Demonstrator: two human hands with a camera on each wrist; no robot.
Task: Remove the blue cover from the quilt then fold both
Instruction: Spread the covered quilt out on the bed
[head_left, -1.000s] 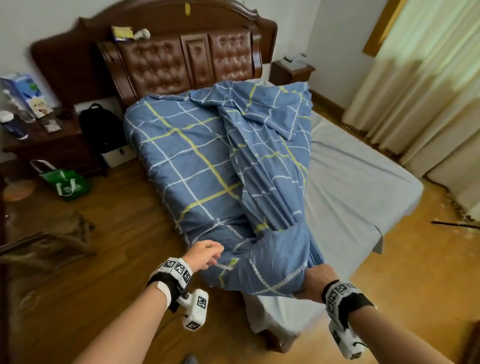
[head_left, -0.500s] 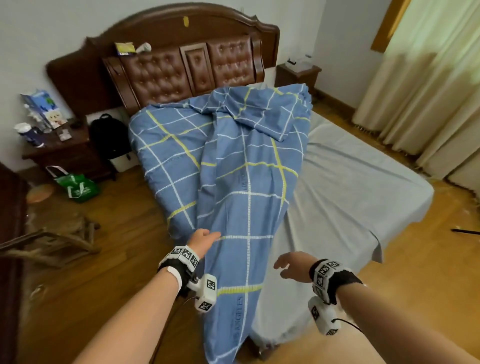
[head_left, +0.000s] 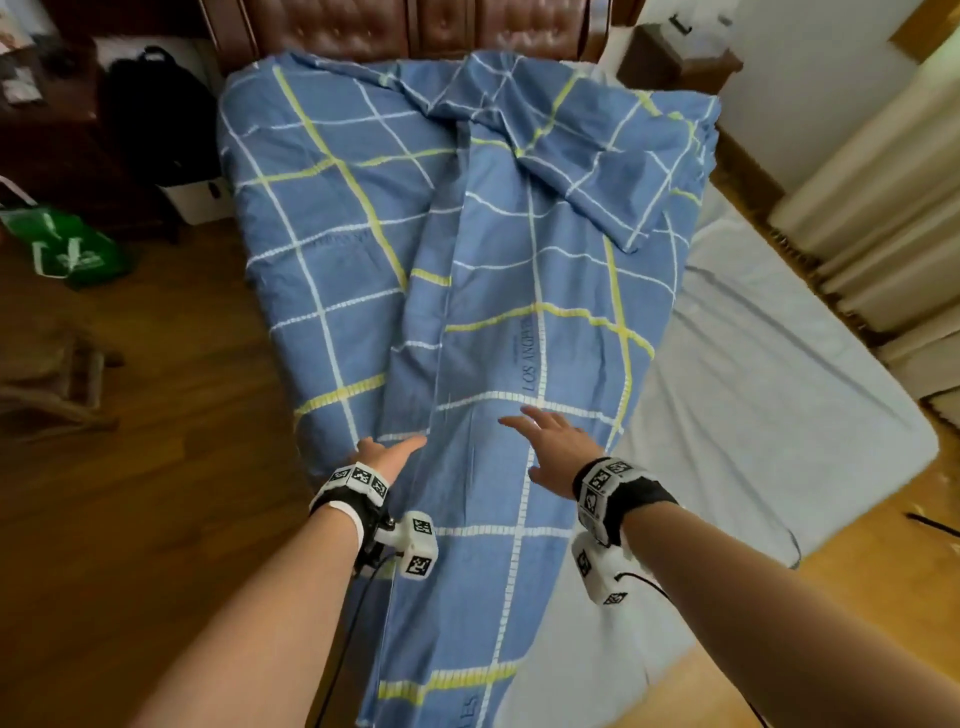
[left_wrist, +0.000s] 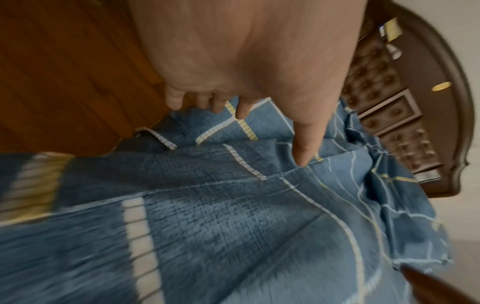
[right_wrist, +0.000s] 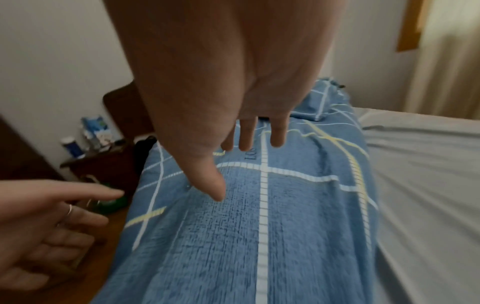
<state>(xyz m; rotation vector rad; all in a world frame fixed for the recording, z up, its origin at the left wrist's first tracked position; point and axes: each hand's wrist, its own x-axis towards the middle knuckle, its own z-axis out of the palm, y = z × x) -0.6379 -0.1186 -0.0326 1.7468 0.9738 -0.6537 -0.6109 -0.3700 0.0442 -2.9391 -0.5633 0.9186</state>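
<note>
Green bag (head_left: 72, 249) beside bed (head_left: 779, 395)

The cover (head_left: 498, 270) lies along the left half of the bed (head_left: 779, 405), from the headboard (head_left: 415, 26) at the far end to the near end, where it hangs over the edge toward the floor (head_left: 156, 467). The bed's right half lies bare beside it. A fold of the cover lies doubled over on itself at the far right. The left hand (head_left: 387, 457) is at the cover's left side, near the end of the bed; the right hand (head_left: 550, 447) is over the cover just to its right, the 2 apart. Left of the bed stand a backpack (head_left: 156, 114) and, nearer, a bag (head_left: 67, 249) on the floor. A nightstand (head_left: 675, 57) stands right of the headboard, curtains (head_left: 883, 234) along the right.
</note>
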